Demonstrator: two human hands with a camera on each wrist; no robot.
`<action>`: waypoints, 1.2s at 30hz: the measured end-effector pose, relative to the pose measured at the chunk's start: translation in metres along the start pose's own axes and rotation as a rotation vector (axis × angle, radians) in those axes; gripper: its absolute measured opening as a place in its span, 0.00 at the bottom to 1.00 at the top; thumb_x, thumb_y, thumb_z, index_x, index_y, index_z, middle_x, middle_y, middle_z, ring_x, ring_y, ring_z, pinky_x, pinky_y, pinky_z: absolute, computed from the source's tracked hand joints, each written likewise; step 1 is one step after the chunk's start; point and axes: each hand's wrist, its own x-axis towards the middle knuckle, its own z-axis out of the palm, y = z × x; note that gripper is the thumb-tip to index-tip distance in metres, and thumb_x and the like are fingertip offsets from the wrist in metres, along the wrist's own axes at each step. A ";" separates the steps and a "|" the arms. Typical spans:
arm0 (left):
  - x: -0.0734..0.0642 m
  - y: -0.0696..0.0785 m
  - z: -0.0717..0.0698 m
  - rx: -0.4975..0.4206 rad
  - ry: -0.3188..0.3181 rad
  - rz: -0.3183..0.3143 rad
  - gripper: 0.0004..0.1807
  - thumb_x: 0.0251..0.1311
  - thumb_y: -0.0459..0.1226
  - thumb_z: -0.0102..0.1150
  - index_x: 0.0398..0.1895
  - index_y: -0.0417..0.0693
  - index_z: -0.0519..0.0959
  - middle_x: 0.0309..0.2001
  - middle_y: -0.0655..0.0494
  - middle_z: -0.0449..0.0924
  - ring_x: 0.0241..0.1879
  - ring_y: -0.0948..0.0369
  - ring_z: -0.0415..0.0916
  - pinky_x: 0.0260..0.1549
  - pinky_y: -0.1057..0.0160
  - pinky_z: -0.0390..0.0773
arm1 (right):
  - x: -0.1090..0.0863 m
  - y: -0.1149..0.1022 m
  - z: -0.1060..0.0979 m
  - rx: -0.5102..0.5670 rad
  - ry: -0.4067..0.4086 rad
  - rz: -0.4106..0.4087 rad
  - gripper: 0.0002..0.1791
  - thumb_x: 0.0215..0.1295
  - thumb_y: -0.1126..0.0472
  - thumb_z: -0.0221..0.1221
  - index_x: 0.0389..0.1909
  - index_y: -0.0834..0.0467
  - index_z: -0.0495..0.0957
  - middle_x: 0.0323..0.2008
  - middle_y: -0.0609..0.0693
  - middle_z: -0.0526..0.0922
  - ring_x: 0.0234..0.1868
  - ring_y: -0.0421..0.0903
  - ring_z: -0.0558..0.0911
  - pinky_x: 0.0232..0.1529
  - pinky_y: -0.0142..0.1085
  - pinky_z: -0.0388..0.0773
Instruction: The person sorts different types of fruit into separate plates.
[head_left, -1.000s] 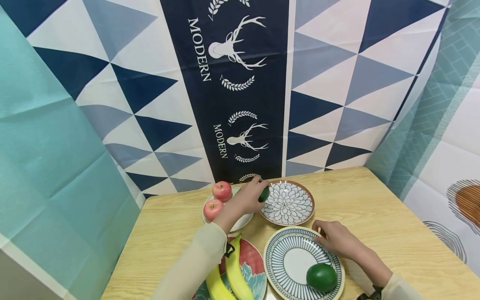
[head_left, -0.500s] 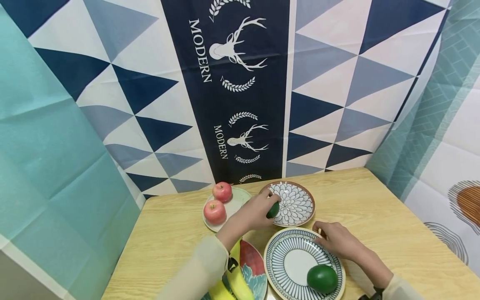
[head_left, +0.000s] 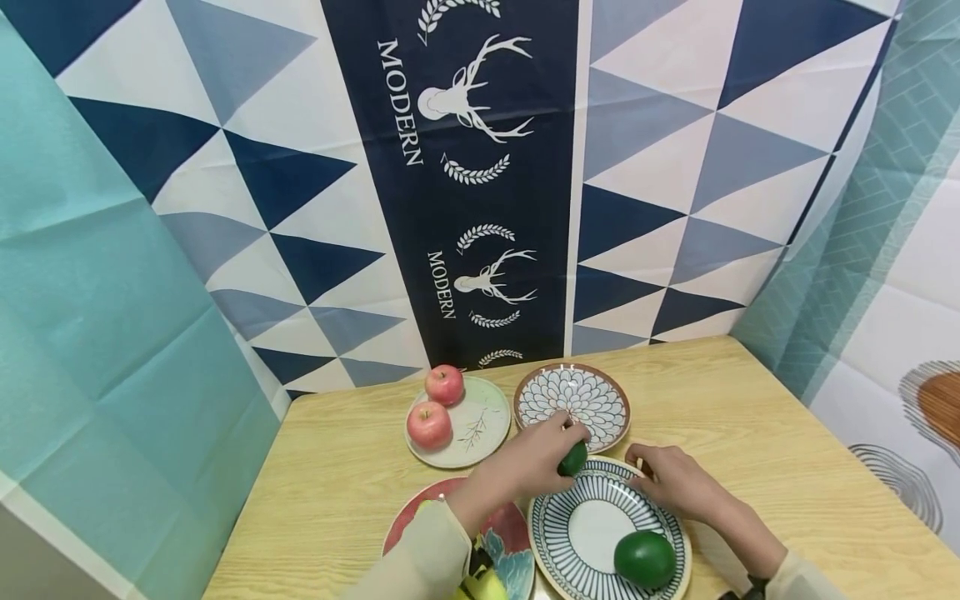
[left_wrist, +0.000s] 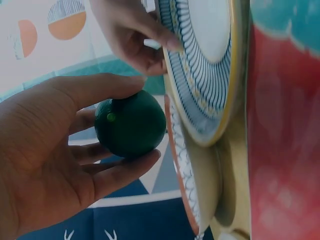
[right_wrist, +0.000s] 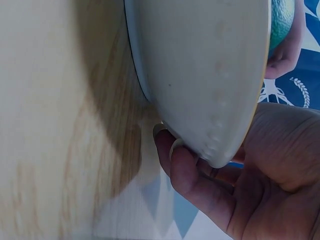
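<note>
My left hand (head_left: 546, 454) holds a dark green avocado (left_wrist: 131, 124) between thumb and fingertips, above the blue-and-white striped plate's far left rim. Part of the avocado is hidden by the fingers in the head view. A second green avocado (head_left: 645, 559) lies on the near right part of the striped plate (head_left: 600, 533). At that plate's right edge, my right hand (head_left: 678, 482) pinches the rim, thumb on top. The right wrist view shows its curled fingers (right_wrist: 186, 172) under the plate's pale underside (right_wrist: 200, 75).
Two apples (head_left: 430, 425) sit on a pale green plate (head_left: 480, 417) at the back left. Behind the striped plate stands a brown-rimmed petal-patterned plate (head_left: 570, 392). A red and teal plate (head_left: 513, 533) with bananas (head_left: 483, 586) is at the front, partly under my left forearm.
My left hand has carried its avocado from beside the apple plate, past the petal-patterned plate, right and nearer to the striped plate. The right hand stays at the rim.
</note>
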 end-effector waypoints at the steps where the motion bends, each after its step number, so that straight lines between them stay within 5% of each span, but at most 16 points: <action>1: 0.000 0.002 0.002 0.006 -0.005 0.005 0.33 0.57 0.43 0.80 0.66 0.57 0.77 0.55 0.57 0.73 0.45 0.66 0.75 0.42 0.73 0.78 | 0.000 0.000 0.000 0.001 -0.001 -0.001 0.09 0.65 0.64 0.70 0.40 0.53 0.80 0.25 0.41 0.75 0.25 0.38 0.69 0.26 0.34 0.68; 20: 0.004 0.031 0.021 0.065 -0.212 0.028 0.37 0.47 0.54 0.85 0.61 0.67 0.76 0.52 0.65 0.72 0.43 0.70 0.71 0.37 0.74 0.74 | 0.000 0.001 -0.001 0.008 -0.011 -0.011 0.08 0.66 0.64 0.70 0.40 0.54 0.79 0.25 0.41 0.75 0.25 0.37 0.69 0.25 0.33 0.68; 36: 0.003 0.032 0.024 0.076 -0.232 0.070 0.36 0.48 0.57 0.84 0.59 0.65 0.77 0.50 0.65 0.70 0.40 0.72 0.69 0.37 0.77 0.71 | 0.000 0.000 -0.001 0.004 -0.019 0.011 0.08 0.66 0.65 0.70 0.40 0.53 0.79 0.25 0.41 0.75 0.25 0.38 0.70 0.25 0.33 0.69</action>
